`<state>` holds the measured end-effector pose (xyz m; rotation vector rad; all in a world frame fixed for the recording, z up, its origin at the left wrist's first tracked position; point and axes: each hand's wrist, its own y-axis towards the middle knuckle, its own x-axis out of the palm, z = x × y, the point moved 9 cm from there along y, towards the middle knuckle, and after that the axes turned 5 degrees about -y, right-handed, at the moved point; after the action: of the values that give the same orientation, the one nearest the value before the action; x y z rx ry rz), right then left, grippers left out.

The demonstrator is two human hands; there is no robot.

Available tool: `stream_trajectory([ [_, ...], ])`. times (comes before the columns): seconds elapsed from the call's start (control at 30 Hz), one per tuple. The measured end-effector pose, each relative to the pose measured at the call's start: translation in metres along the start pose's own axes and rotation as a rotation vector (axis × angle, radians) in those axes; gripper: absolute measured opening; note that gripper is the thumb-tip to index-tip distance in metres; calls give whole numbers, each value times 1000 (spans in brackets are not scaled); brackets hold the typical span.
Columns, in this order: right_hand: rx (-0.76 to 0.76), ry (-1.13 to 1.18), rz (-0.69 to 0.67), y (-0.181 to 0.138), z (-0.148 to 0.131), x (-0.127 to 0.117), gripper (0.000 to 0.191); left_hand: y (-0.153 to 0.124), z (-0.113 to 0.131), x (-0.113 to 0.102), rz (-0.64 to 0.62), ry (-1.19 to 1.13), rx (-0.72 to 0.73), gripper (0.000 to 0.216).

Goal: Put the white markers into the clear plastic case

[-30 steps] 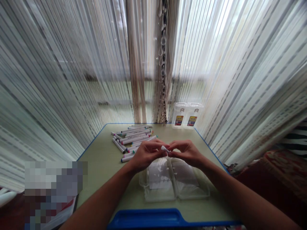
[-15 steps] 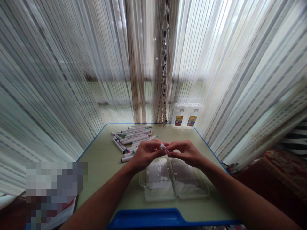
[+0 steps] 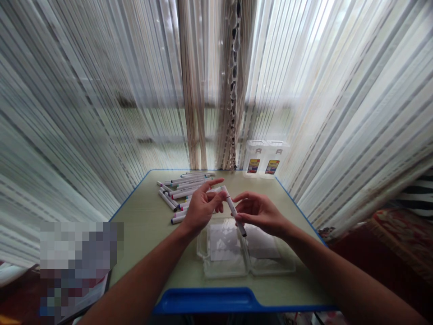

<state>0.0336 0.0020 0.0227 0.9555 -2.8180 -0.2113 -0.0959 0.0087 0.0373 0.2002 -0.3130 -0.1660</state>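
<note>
Green, blue-edged table (image 3: 145,225) closed in by sheer curtains (image 3: 84,113), loose markers (image 3: 182,192) back left, two boxes (image 3: 264,159) back right. Left hand (image 3: 201,208) pinching the top of a slanted white marker (image 3: 233,209), forefinger outstretched. Right hand (image 3: 261,213) pinching near its dark lower tip, over an open clear case (image 3: 223,271).

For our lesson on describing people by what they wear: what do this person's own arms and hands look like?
Both arms are bare as far as the picture shows: no sleeves on the left forearm or the right forearm. The left hand and right hand wear no gloves; no watch, bracelet or ring shows.
</note>
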Motion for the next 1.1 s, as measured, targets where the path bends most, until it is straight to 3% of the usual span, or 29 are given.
stream_trajectory([
  [0.2,40,-14,-22,-1,-1,2,44,1,-4,-5,54,5,-27,44],
  [0.37,52,-56,8,-1,-2,0,46,1,-7,-5,42,26,-51,48],
  [0.8,138,-128,64,-1,5,-4,77,-1,-12,6,-54,117,-95,56],
  [1.1,117,-146,79,-1,6,-2,77,-3,-13,12,-74,220,-37,52],
])
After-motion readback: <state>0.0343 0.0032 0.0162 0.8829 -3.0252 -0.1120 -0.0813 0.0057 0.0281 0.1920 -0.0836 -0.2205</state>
